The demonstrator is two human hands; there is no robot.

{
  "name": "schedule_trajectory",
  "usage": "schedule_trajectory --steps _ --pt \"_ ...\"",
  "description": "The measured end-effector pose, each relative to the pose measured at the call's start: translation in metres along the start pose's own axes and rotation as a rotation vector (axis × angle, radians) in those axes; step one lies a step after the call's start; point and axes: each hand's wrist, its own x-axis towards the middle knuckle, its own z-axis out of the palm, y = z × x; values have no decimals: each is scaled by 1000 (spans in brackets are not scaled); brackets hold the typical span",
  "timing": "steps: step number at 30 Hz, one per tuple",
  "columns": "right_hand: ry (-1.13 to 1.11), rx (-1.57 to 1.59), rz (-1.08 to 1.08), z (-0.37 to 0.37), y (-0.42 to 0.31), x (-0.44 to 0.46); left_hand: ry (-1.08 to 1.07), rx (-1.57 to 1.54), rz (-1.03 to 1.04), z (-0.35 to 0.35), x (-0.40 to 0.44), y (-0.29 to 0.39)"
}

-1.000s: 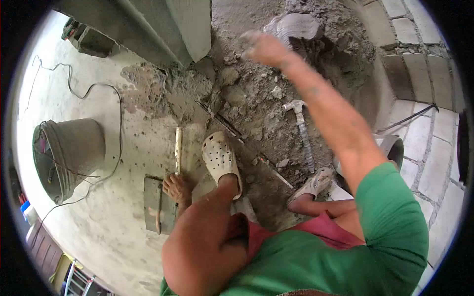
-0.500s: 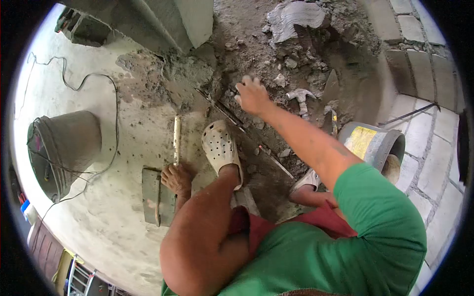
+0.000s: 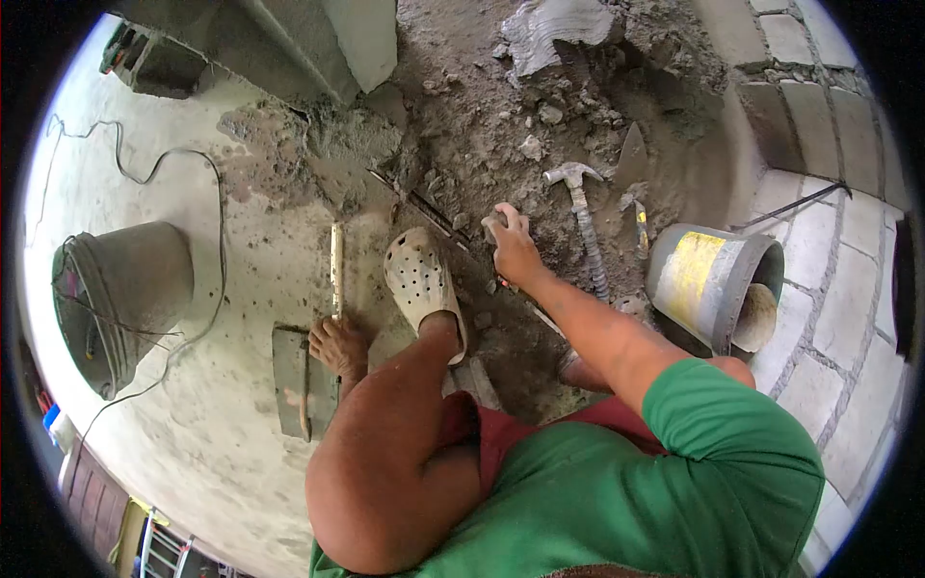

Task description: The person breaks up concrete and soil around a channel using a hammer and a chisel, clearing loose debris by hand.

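Observation:
My left hand (image 3: 337,345) is low beside the wall, its fingers curled at the lower end of a pale, narrow, mud-spotted strip (image 3: 336,270). Just below it is a flat grey plastering float (image 3: 292,380) with a long handle. My right hand (image 3: 515,246) is bent over the dirt right of my shoe, its fingers closed around a small greyish thing I cannot make out. A thin dark rod (image 3: 424,207) passes close to that hand, partly hidden. To the right of it lies a claw hammer (image 3: 582,217) with a wrapped handle.
A trowel blade (image 3: 631,157) and a yellow-marked tool (image 3: 641,229) lie beyond the hammer. A tipped bucket (image 3: 694,279) rests near the block wall (image 3: 838,308). Another bucket (image 3: 145,279) and a cable (image 3: 220,222) are at left. Rubble (image 3: 549,116) covers the ground ahead.
My right hand has drawn back toward me and its fingers have closed. More of the hammer's handle shows. My left hand stays by the pale strip; the view has shifted slightly.

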Motion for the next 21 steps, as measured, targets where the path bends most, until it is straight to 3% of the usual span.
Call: schedule_trajectory --steps 2,3,5,6,9,12,15,18,19,21 --pt "18 9 108 -5 -3 11 3 -8 -17 0 -13 -6" --pt "84 121 65 3 14 31 -6 -3 -8 2 -24 -5" --pt "-108 652 478 -68 -19 62 -8 -32 -42 2 -59 -18" --pt "-63 592 429 -114 -27 84 -31 -75 -53 -2 -91 -20" --pt "299 55 -129 -285 -63 126 -153 -189 -126 -16 -212 -26" --pt "620 -9 -256 -365 -68 121 -211 -223 -163 -22 -243 -30" --pt "684 138 -152 -326 -5 89 -216 -214 -134 -18 -232 -37" --pt "409 94 170 -205 66 9 -180 -195 -105 -14 -207 -40" --pt "118 46 399 -174 89 -21 -167 -185 -97 -14 -198 -42" --pt "115 -155 511 -109 102 -78 -144 -156 -76 -12 -179 -43"
